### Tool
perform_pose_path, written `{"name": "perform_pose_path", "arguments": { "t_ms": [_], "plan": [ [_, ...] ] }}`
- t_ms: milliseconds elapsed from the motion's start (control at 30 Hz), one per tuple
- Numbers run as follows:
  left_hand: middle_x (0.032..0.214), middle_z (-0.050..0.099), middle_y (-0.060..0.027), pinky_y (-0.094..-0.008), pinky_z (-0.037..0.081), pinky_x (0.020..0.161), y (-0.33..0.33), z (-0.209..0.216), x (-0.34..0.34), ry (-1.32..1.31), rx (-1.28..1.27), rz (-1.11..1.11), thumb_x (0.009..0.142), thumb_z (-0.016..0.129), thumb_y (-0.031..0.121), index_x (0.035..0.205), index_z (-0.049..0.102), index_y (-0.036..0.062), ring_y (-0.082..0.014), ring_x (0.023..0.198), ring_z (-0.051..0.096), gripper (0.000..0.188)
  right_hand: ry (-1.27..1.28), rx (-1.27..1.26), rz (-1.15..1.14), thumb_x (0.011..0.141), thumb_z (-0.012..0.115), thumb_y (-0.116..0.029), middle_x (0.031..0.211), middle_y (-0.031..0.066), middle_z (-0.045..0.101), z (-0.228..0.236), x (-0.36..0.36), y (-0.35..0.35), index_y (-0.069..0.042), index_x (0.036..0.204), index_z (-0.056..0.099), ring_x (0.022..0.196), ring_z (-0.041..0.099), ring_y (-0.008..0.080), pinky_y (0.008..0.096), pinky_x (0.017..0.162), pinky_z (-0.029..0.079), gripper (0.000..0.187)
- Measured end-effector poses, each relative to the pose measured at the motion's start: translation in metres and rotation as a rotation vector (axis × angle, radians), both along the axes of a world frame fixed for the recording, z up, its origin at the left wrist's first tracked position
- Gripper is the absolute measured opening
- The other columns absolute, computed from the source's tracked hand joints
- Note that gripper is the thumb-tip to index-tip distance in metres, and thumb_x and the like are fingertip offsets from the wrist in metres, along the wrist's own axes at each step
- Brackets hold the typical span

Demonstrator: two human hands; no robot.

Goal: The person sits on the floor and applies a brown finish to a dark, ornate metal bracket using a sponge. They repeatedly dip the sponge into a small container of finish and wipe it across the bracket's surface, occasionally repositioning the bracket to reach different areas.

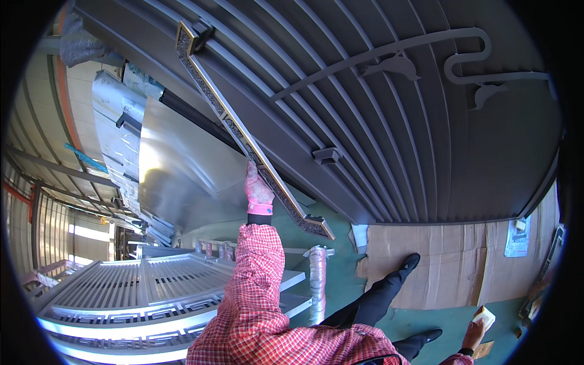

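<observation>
1. Right hand [473,333] is low at the bottom right, by the person's side, fingers wrapped around a small pale block [485,317]. It sits above the green floor [450,319].
2. Left hand [258,190], in a pink glove, is raised on an outstretched arm in a red checked sleeve. Its fingers are clamped on the ornate trim strip [243,131].
3. The strip is long and narrow, with gold edges and a patterned dark face. Its long axis runs diagonally: the top end points upper left and the bottom end points lower right, toward the floor. It lies against the face of the dark metal gate [389,121], touching it.
4. The gate leans upright, with ribbed slats, scroll bars and dolphin-shaped ornaments.
5. Flattened cardboard [426,261] lies on the floor at the gate's foot.
6. Silver grille panels [140,292] are stacked to the lower left.
7. A bare metal sheet [182,170] stands behind the strip.
8. No containers can be made out.
</observation>
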State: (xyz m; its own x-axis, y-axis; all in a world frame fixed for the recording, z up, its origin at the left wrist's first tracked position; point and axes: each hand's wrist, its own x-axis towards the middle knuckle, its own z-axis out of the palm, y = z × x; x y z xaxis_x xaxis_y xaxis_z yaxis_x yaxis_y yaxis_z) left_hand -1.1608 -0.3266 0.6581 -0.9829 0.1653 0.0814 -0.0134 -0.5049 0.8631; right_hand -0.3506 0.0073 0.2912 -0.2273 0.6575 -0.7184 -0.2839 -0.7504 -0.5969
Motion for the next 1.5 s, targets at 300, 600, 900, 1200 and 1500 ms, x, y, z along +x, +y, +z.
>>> {"name": "perform_pose_path", "arguments": {
  "t_ms": [300, 600, 900, 1200, 1500],
  "plan": [
    [0.085, 0.066, -0.0088, -0.0357, 0.057, 0.066, 0.013, 0.015, -0.005, -0.037, 0.009, -0.034, 0.093, 0.063, 0.032, 0.107, 0.061, 0.0075, -0.0232, 0.072, 0.065, 0.028, 0.033, -0.068, 0.005, 0.092, 0.063, -0.027, 0.114, 0.0024, 0.062, -0.038, 0.005, 0.003, -0.009, 0.123, 0.054, 0.099, 0.058, 0.0122, 0.0285, 0.081, 0.045, 0.037],
    [0.092, 0.067, -0.005, -0.0364, 0.055, 0.074, -0.001, -0.004, -0.024, -0.065, 0.022, -0.048, 0.096, 0.058, 0.034, 0.108, 0.062, 0.0114, -0.0217, 0.081, 0.065, 0.026, 0.115, -0.073, 0.065, 0.095, 0.059, -0.029, 0.12, 0.0013, 0.061, -0.036, 0.01, 0.009, -0.01, 0.122, 0.056, 0.105, 0.056, 0.0127, 0.031, 0.088, 0.044, 0.034],
    [0.09, 0.068, -0.0027, -0.0374, 0.053, 0.079, 0.008, 0.004, -0.025, -0.082, -0.045, -0.051, 0.094, 0.06, 0.037, 0.104, 0.063, 0.0126, -0.0195, 0.083, 0.065, 0.027, 0.048, -0.133, 0.026, 0.091, 0.063, -0.024, 0.125, 0.0031, 0.059, 0.003, -0.006, 0.013, -0.008, 0.127, 0.053, 0.114, 0.055, 0.0174, 0.0362, 0.097, 0.042, 0.041],
    [0.114, 0.067, -0.0039, -0.0415, 0.049, 0.095, 0.019, -0.018, -0.058, 0.043, 0.003, -0.257, 0.09, 0.066, 0.033, 0.119, 0.061, 0.0113, -0.0216, 0.104, 0.063, 0.036, -0.194, -0.151, -0.062, 0.088, 0.066, -0.023, 0.127, 0.0024, 0.057, 0.042, -0.033, 0.01, -0.014, 0.131, 0.048, 0.115, 0.053, 0.0184, 0.0372, 0.093, 0.042, 0.048],
    [0.1, 0.066, -0.0086, -0.0408, 0.051, 0.084, 0.023, -0.033, -0.089, 0.072, 0.023, -0.084, 0.088, 0.069, 0.033, 0.11, 0.061, 0.0067, -0.0239, 0.093, 0.062, 0.036, -0.214, -0.146, -0.013, 0.087, 0.067, -0.023, 0.13, 0.005, 0.054, 0.04, -0.06, 0.032, -0.012, 0.133, 0.045, 0.117, 0.051, 0.0203, 0.0384, 0.094, 0.042, 0.053]
  ]
}}
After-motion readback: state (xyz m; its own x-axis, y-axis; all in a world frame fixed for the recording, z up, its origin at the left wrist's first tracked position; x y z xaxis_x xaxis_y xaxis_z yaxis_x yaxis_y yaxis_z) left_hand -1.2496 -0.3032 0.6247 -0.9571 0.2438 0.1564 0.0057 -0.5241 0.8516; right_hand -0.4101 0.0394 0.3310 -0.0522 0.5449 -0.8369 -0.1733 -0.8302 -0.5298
